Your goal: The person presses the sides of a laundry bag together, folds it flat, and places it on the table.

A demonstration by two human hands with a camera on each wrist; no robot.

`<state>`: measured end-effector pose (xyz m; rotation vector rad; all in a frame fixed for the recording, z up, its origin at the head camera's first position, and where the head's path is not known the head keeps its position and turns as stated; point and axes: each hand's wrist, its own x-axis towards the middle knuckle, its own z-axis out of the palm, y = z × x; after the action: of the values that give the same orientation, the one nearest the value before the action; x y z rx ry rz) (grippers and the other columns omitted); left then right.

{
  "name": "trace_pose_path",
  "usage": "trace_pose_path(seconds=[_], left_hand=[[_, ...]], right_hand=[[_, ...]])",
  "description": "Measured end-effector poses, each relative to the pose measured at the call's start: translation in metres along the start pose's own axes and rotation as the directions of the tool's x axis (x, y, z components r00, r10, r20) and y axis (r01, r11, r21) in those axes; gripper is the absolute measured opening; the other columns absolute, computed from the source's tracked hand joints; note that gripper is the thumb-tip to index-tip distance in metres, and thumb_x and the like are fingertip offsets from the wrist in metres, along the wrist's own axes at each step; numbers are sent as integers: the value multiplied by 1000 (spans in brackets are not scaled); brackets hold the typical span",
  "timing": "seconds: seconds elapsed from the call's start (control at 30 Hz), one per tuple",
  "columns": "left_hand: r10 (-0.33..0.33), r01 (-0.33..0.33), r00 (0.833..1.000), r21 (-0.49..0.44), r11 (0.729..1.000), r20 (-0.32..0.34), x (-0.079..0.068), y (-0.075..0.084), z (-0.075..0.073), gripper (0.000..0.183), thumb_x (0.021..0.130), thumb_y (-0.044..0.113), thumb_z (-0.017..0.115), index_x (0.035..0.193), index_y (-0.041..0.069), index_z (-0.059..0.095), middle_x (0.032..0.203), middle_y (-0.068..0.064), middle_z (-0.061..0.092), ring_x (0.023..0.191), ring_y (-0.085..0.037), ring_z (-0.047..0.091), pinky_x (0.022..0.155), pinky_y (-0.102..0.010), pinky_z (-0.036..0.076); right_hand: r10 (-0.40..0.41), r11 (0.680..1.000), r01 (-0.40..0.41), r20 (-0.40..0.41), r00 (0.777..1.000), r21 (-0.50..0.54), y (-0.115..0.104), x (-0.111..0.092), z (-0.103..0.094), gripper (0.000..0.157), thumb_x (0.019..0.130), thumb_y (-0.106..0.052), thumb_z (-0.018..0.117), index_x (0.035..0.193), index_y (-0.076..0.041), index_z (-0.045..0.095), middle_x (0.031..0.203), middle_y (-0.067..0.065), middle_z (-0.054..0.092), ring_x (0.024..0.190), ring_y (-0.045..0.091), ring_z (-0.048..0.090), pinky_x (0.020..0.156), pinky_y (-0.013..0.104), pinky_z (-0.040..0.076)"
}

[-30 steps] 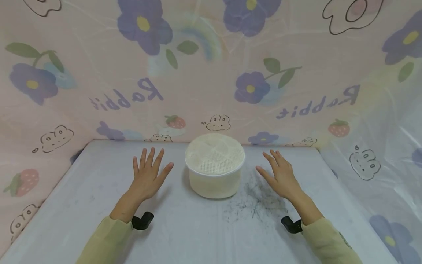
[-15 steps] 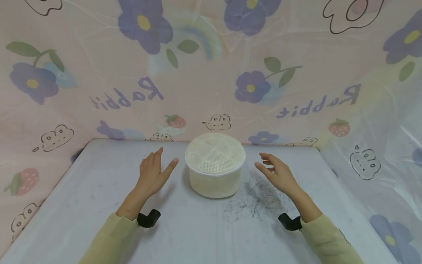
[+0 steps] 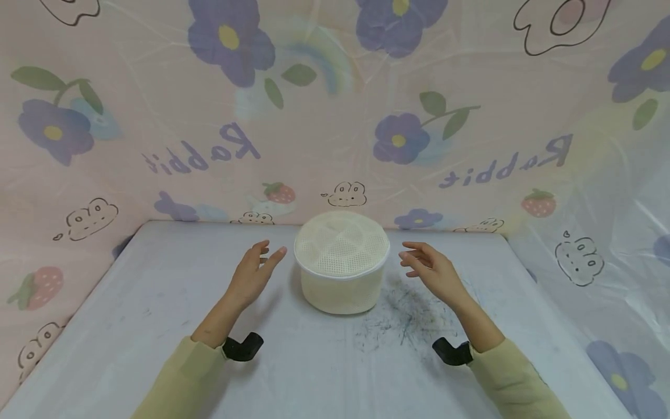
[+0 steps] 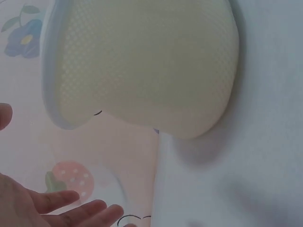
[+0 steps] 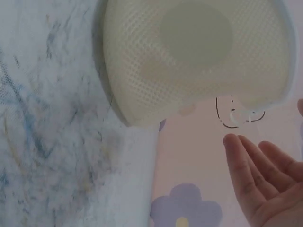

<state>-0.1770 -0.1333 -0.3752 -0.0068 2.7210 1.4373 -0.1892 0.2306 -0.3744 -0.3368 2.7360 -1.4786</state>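
Note:
A round, cream mesh laundry bag (image 3: 340,294) with white piping round its top stands upright on the table. My left hand (image 3: 250,278) hovers just left of it, thumb and fingers apart, holding nothing. On the other side my right hand (image 3: 435,273) is held up with its fingers loosely bent and facing the bag. In the left wrist view the bag's mesh side (image 4: 156,61) is beyond my left fingers (image 4: 75,213), with a gap between. Much the same shows in the right wrist view, where my right fingers (image 5: 246,170) are apart from the bag (image 5: 142,61).
The white table (image 3: 314,372) has dark smudges (image 3: 410,314) right of the bag. A pink curtain (image 3: 324,116) printed with flowers and rabbits hangs behind and at both sides. A black wrist mount (image 3: 243,347) sits on my left wrist, another mount (image 3: 451,352) on my right.
Both hands have turned from palms down with spread fingers to palms facing inward, fingers loosely bent. They have moved closer to the bag, the left more so. The bag has not moved.

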Motion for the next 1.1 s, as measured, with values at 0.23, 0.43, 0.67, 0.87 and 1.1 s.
trace_pose_path(seconds=[0.23,0.43,0.67,0.87,1.1], left_hand=[[-79,92,994,-201,975,71,1,7,-1,72,98,54,40,147,2,29,146,-21,38,129,-38,44,105,-52,39],[-95,142,984,-342,929,150,2,12,0,68,99,50,41,144,0,31,143,-23,38,127,-38,47,99,-45,46],[-121,190,975,-410,892,187,4,18,2,66,98,47,42,144,1,30,144,-24,36,124,-38,49,92,-39,52],[-125,194,975,-418,887,186,8,23,6,63,98,44,45,141,0,34,141,-23,37,123,-39,49,89,-38,53],[-118,194,974,-441,876,195,15,27,12,62,97,45,46,140,2,36,138,-20,39,123,-40,49,88,-38,54]], right_hand=[[-1,995,-2,31,1000,95,-6,5,3,48,100,-34,50,138,-5,47,126,23,60,107,35,64,77,30,57],[105,978,-113,57,993,174,-13,10,4,57,98,-44,51,137,-3,47,126,23,59,105,31,65,77,34,58],[190,945,-209,97,977,251,-20,16,4,66,95,-52,52,137,-2,45,132,25,54,110,32,62,80,35,57],[233,925,-257,117,965,278,-22,22,6,71,93,-55,53,140,-3,43,132,23,53,114,33,60,79,33,57],[271,903,-301,138,953,306,-25,31,9,69,94,-52,53,140,-3,43,132,21,52,109,29,62,78,31,57]])
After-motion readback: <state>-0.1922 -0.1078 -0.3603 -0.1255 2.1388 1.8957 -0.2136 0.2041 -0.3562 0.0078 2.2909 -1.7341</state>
